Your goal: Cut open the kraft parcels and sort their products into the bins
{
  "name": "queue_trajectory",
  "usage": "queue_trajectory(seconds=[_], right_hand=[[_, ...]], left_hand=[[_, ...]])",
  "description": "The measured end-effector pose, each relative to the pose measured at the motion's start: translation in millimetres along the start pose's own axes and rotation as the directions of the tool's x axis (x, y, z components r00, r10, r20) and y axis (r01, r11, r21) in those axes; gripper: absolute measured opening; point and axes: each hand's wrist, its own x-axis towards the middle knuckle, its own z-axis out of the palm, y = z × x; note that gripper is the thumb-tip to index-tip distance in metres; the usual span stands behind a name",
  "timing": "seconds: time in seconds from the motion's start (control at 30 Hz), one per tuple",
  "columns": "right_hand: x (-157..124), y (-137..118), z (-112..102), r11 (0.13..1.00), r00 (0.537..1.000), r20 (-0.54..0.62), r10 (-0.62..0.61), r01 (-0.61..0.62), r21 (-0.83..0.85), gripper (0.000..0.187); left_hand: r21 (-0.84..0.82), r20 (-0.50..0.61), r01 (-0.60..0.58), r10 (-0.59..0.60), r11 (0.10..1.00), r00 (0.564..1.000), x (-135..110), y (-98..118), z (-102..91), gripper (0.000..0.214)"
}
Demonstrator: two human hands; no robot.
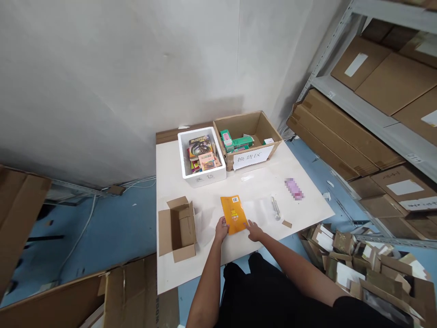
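Note:
An orange flat packet [233, 213] with a barcode lies on the white table [191, 269] in front of me. My left hand [221, 229] grips its lower left corner with curled fingers. My right hand [254, 230] rests at its lower right edge, fingers pressed against the packet and the table. A clear plastic bag [260, 210] lies flat just right of the packet, with a small pen-like object [275, 207] on it. A small open cardboard box [178, 228] stands to the left of my left hand.
At the table's far edge stand a white foam bin [186, 175] of colourful packets and a brown carton [269, 132] with green boxes. A blurred pink item [294, 188] lies at right. Metal shelving [372, 119] with cartons stands right; flattened cardboard [365, 269] piles on the blue floor.

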Motion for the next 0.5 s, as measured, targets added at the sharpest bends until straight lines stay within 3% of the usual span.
queue_trajectory(seconds=[0.07, 0.1, 0.2, 0.27, 0.3, 0.4, 0.5], right_hand=[[1.0, -2.1, -17.9, 0.955, 0.996, -0.084, -0.044, 0.066, 0.290, 0.097], [1.1, -5.1, -29.3, 0.887, 0.988, -0.140, -0.066, 0.122, 0.446, 0.099], [-2.7, -19.6, -77.0, 0.543, 0.940, -0.294, -0.174, 0.341, 0.768, 0.104], [-10.2, -30.8, -118.2, 0.333, 0.884, -0.392, -0.254, 0.461, 0.823, 0.100], [-15.7, -35.8, -139.9, 0.270, 0.858, -0.439, -0.268, 0.504, 0.821, 0.095], [-37.2, -47.0, -199.7, 0.212, 0.792, -0.526, -0.310, 0.597, 0.774, 0.079], [-60.3, -53.1, -240.8, 0.270, 0.735, -0.588, -0.336, 0.674, 0.688, 0.086]], left_hand=[[-0.019, 0.034, -0.067, 0.067, 0.998, 0.997, -6.4, 22.5, -5.3, 0.051], [-0.028, 0.059, -0.100, 0.101, 0.995, 0.993, -9.8, 36.0, -10.0, 0.051], [-0.084, 0.145, -0.190, 0.201, 0.978, 0.969, -22.2, 83.5, -30.5, 0.055], [-0.141, 0.172, -0.226, 0.249, 0.964, 0.953, -32.1, 118.8, -45.6, 0.055], [-0.172, 0.172, -0.240, 0.269, 0.955, 0.948, -37.5, 136.5, -52.2, 0.054], [-0.262, 0.164, -0.284, 0.332, 0.922, 0.929, -53.6, 186.1, -63.6, 0.058], [-0.309, 0.191, -0.331, 0.400, 0.891, 0.897, -67.9, 225.7, -60.9, 0.060]])
